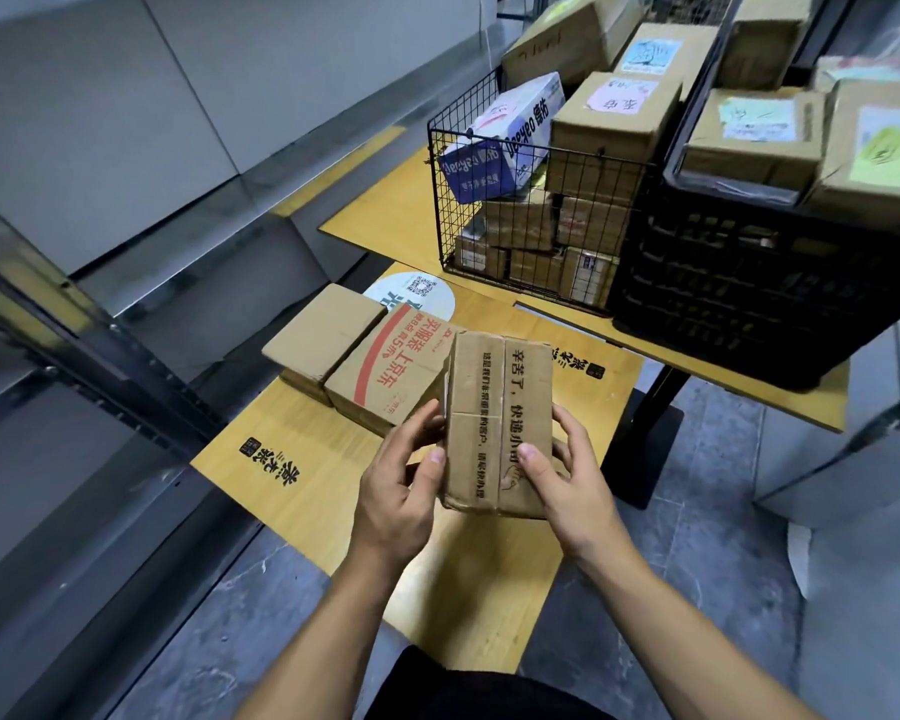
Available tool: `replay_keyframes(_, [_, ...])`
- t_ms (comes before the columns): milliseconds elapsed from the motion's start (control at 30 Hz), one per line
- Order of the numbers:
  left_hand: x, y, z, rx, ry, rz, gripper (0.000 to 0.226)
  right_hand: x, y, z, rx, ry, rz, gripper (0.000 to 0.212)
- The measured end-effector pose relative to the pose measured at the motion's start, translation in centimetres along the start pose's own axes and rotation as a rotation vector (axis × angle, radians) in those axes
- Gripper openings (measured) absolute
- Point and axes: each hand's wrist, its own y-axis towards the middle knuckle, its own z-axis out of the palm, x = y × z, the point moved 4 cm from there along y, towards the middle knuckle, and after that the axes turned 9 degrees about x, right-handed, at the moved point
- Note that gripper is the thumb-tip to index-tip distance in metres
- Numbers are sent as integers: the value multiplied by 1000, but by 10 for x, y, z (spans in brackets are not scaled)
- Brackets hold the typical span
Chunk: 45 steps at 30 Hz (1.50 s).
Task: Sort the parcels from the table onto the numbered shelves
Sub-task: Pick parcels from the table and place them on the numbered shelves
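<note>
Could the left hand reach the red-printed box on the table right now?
Probably not yet: the left hand grips the brown parcel together with the right hand. The path looks free, though; the red-printed box lies just beyond it, with nothing between them.

brown parcel, black crate, yellow table

The red-printed box hides the near part of the round sticker.
</note>
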Motion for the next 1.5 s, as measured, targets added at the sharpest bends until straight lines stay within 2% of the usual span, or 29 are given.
replay_keyframes(67, [4, 0, -3, -34, -28, -30, 43, -1, 0, -1, 15, 107, 15, 48])
replay_keyframes(200, [11, -1, -5, -28, 59, -105, 48, 1, 0, -3, 32, 323, 61, 47])
replay_keyframes(300, [15, -6, -4, 36, 14, -180, 51, 2, -1, -8, 72, 383, 80, 52])
replay_keyframes(400, [16, -14, 1, 75, -114, -224, 52, 2, -2, -6, 122, 394, 92, 47])
replay_keyframes(500, [10, -22, -2, 7, -94, -219, 52, 3, -2, 0, 135, 311, 63, 47])
replay_keyframes(600, [-1, -29, -16, -82, 26, -190, 52, 3, 0, 2, 83, 17, -35, 45])
replay_keyframes(700, [-7, -37, -30, -129, 128, -173, 55, 3, 1, 14, 126, -151, -82, 40])
replay_keyframes(767, [-8, -42, -38, -159, 185, -167, 57, 6, 1, 27, 151, -160, -59, 37])
replay_keyframes(900, [-6, -54, -56, -209, 233, -164, 58, 9, 5, 52, 256, -171, -42, 52])
replay_keyframes(967, [-4, -60, -66, -229, 247, -169, 59, 14, 3, 69, 303, -146, -59, 44])
replay_keyframes(1100, [0, -76, -92, -274, 280, -186, 61, 19, -2, 103, 364, -97, -54, 46])
replay_keyframes(1200, [4, -94, -121, -313, 293, -205, 61, 20, -7, 139, 441, -107, -40, 45])
replay_keyframes(1500, [1, -163, -230, -473, 384, -223, 63, 39, -38, 274, 575, -180, -131, 62])
